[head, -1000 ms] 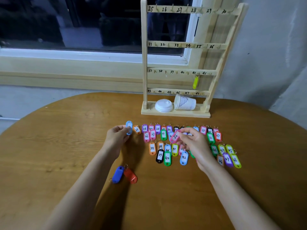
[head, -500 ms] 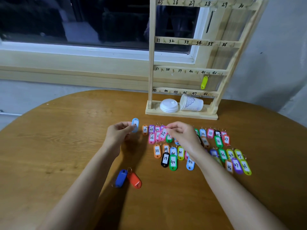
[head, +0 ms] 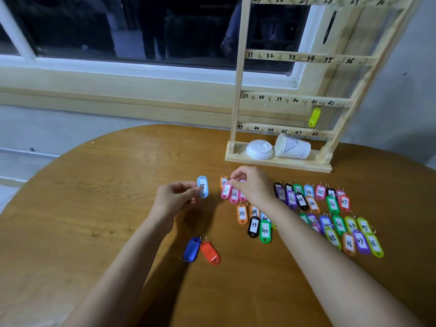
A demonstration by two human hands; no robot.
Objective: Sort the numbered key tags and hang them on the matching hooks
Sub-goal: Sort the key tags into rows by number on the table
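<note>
My left hand (head: pixel 175 197) pinches a light blue key tag (head: pixel 203 186) upright just above the table. My right hand (head: pixel 251 184) pinches the ring of a pink tag (head: pixel 226 191), which hangs over the left end of the rows of coloured numbered tags (head: pixel 306 208) laid out on the table. An orange tag (head: pixel 223 181) lies just behind the pink one. The wooden hook rack (head: pixel 295 97) with numbered bars stands at the back. On it hang a yellow-green tag (head: pixel 314 117) near 41 and a dark tag (head: pixel 330 27) under 28.
A blue tag (head: pixel 192 249) and a red tag (head: pixel 210 253) lie face down apart from the rows, near my left forearm. A stack of white lids (head: pixel 259 149) and a tipped paper cup (head: pixel 292 146) rest on the rack's base. The round wooden table (head: pixel 94 208) reaches to a window sill.
My right hand carried the pink tag leftward from the middle of the rows to their left end. The left hand kept hold of the light blue tag. The camera moved closer.
</note>
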